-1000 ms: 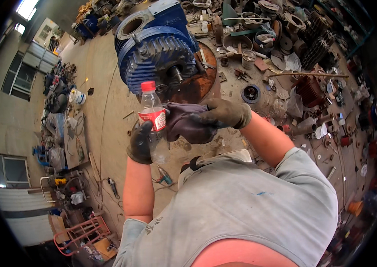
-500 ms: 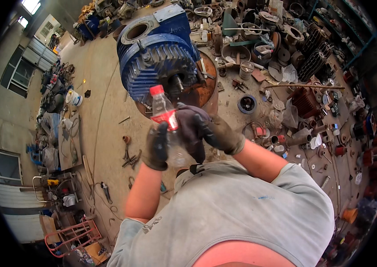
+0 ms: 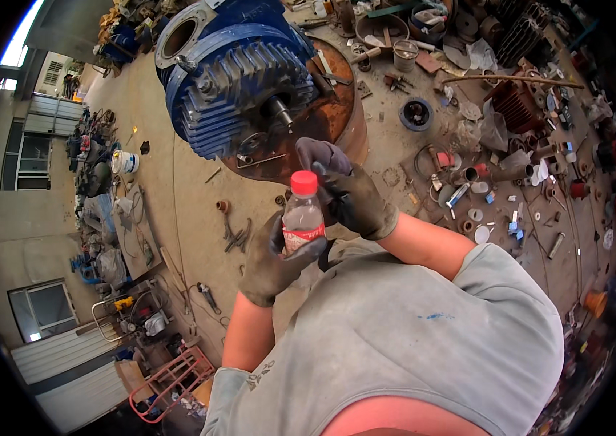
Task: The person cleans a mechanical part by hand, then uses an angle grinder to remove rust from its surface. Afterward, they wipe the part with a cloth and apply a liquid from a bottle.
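My left hand, in a dark work glove, is closed round a clear plastic bottle with a red cap and a red label. The bottle stands nearly upright, cap on. Close to its right, my gloved right hand is closed on a dark rag that sticks up above the fingers. Beyond both hands sits a blue finned gear-motor housing, its metal shaft pointing toward me. Under it is a rusty round stand with small tools lying on top.
Machine parts, tubs and scrap crowd the floor at right, among them a blue-rimmed ring and a long stick. At left are a white bucket, a red hand truck and loose cables. A pronged metal puller lies nearby.
The bottle has moved right and tilted its cap toward me. My right hand has shifted slightly right, bringing the rag above the bottle's side. The view has turned, moving the motor up and left.
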The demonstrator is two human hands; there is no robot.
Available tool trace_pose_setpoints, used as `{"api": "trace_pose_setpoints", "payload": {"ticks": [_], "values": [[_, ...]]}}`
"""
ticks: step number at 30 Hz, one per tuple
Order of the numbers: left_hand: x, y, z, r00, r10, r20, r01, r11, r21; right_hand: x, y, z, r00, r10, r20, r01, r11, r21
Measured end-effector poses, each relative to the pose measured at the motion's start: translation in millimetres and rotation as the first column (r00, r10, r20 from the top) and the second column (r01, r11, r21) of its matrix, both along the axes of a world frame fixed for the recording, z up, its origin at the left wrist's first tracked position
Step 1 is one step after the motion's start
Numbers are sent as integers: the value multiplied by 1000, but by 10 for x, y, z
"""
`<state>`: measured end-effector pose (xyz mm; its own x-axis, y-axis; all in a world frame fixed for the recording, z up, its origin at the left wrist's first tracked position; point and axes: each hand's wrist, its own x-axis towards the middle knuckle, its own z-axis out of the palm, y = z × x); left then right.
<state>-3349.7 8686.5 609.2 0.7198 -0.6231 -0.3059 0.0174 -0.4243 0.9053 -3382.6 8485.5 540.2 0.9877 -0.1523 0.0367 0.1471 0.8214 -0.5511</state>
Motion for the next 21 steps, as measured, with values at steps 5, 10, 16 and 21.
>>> {"api": "trace_pose_setpoints", "payload": {"ticks": [5,10,16,21], "values": [[95,162,257,939,79,-334,-89,996,-15,25,-57,-71,987,84,-136,-93,994,-58],[250,201,680,914,65,-401,8,984,178,43,-222,-36,965,195,-175,-211,974,-79],[418,176,762,857,123,-501,-30,981,191,105,-233,-12,928,313,-204,-330,943,-54],[544,174,762,767,192,-612,-96,978,186,108,-190,-53,937,314,-151,-339,923,-182]]}}
